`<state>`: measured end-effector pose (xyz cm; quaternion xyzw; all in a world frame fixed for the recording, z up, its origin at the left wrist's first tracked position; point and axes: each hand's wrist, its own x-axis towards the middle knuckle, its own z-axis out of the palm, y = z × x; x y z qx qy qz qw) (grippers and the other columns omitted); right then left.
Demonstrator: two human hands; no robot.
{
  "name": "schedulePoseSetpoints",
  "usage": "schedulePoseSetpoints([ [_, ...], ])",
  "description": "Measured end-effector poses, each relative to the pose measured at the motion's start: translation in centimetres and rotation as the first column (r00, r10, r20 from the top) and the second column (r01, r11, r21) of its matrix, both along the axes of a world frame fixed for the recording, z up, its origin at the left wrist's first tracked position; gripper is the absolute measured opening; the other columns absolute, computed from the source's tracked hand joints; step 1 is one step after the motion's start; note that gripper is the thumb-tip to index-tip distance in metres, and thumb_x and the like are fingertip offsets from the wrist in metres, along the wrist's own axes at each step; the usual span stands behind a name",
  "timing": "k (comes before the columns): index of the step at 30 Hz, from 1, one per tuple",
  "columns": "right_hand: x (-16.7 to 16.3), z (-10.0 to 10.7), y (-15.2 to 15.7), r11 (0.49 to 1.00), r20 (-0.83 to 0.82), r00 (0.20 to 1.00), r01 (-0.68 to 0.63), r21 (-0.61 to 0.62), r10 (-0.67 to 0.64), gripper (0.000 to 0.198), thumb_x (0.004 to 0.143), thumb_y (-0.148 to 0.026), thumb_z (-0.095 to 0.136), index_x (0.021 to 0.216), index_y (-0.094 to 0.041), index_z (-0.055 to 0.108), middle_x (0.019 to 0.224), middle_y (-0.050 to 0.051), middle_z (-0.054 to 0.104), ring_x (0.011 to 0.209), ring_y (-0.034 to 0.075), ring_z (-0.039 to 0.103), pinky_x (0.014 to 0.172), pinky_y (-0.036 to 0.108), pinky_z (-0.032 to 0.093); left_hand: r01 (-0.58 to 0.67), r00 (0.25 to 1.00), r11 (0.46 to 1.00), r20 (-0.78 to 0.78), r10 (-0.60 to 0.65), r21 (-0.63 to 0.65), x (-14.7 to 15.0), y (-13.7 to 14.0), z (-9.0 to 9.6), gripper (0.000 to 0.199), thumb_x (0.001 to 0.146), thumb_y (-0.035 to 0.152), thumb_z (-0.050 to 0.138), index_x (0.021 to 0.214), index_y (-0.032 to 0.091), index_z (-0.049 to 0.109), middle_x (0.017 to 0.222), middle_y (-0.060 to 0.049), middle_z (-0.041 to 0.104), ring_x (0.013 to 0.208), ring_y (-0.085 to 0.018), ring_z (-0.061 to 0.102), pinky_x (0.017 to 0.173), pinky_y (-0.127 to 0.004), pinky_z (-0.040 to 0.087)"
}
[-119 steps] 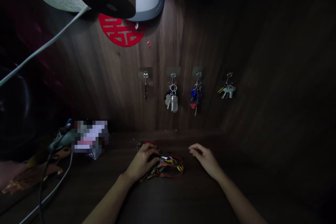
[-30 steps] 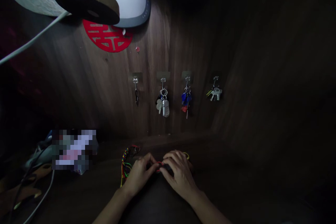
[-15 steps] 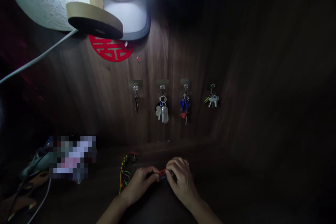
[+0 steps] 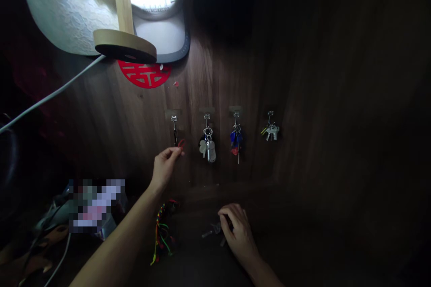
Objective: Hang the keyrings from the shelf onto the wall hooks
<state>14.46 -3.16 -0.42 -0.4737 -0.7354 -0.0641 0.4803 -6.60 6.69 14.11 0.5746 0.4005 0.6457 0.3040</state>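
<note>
My left hand (image 4: 164, 166) is raised to the wooden panel, its fingertips pinching a small loop of red cord (image 4: 181, 144). Just beside that loop, a dark strap (image 4: 175, 136) hangs from the leftmost hook (image 4: 174, 119). Low on the dark surface, my right hand (image 4: 236, 228) is closed, with a bunch of keys (image 4: 212, 232) partly under its curled fingers; the grip itself is mostly hidden. Between my arms lies a braided multicoloured cord (image 4: 159, 217) with loose yellow and green ends.
Three more hooks hold silver keys (image 4: 210, 150), blue-headed keys (image 4: 236, 136) and pale keys (image 4: 272, 131). Above are a lit lamp with a round wooden base (image 4: 125, 45), its white cable (image 4: 54, 94), a cap (image 4: 161, 36) and a red cutout (image 4: 144, 75). Clutter (image 4: 54, 222) sits at left.
My left hand has left my right hand and risen up and leftward to the first hook, carrying the red cord. My right hand stays low, and keys now show beside it.
</note>
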Motion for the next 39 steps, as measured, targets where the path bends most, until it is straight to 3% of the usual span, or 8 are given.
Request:
schedulePoseSetpoints([
  [5,0.0,-0.2,0.1,1.0,0.0,1.0,0.014,-0.016,-0.014,0.015,0.087,-0.017,0.044,0.078,-0.024,0.054,0.077,0.0,0.062,0.077,0.017,0.056,0.072,0.031,0.039,-0.089,0.984,0.995,0.159,0.083,0.031,0.2,2.0,2.8,0.037,0.065,0.048,0.065,0.08,0.014,0.069,0.073,-0.002,0.072,0.067,-0.013,0.061,0.065,-0.023,0.046],
  [11,0.0,-0.3,0.2,0.998,-0.009,1.0,-0.002,-0.055,0.001,0.016,0.089,-0.019,0.043,0.078,-0.023,0.053,0.077,0.001,0.061,0.077,0.018,0.055,0.072,0.031,0.039,-0.085,0.964,0.995,0.251,0.093,-0.042,0.2,3.6,2.7,0.033,0.06,0.043,0.069,0.071,0.012,0.07,0.063,-0.002,0.071,0.056,-0.011,0.06,0.059,-0.023,0.047],
  [26,0.0,-0.5,0.2,0.996,0.014,1.0,0.003,-0.088,-0.002,0.016,0.088,-0.017,0.042,0.077,-0.022,0.052,0.076,0.0,0.06,0.078,0.017,0.053,0.074,0.031,0.035,-0.034,0.954,0.993,0.292,0.065,-0.112,0.4,2.7,-1.3,0.044,0.057,0.05,0.073,0.079,0.012,0.068,0.074,-0.005,0.073,0.066,-0.014,0.067,0.069,-0.026,0.051],
  [35,-0.1,-0.2,-0.1,0.997,0.02,1.0,0.005,-0.083,-0.003,0.016,0.088,-0.018,0.043,0.077,-0.023,0.054,0.076,0.001,0.061,0.078,0.017,0.054,0.074,0.03,0.036,-0.027,0.993,0.976,0.104,0.05,-0.216,-1.7,0.4,-7.0,0.051,0.055,0.056,0.071,0.08,0.013,0.067,0.07,-0.006,0.072,0.063,-0.017,0.067,0.063,-0.029,0.052],
  [39,-0.1,-0.3,-0.1,0.997,0.024,1.0,0.003,-0.077,-0.002,0.015,0.087,-0.017,0.044,0.078,-0.022,0.054,0.076,0.001,0.061,0.078,0.017,0.054,0.073,0.03,0.035,-0.079,0.996,0.962,-0.063,0.065,-0.261,-3.5,-1.0,-9.6,0.044,0.063,0.053,0.064,0.082,0.013,0.067,0.073,-0.007,0.072,0.067,-0.02,0.067,0.061,-0.029,0.051],
])
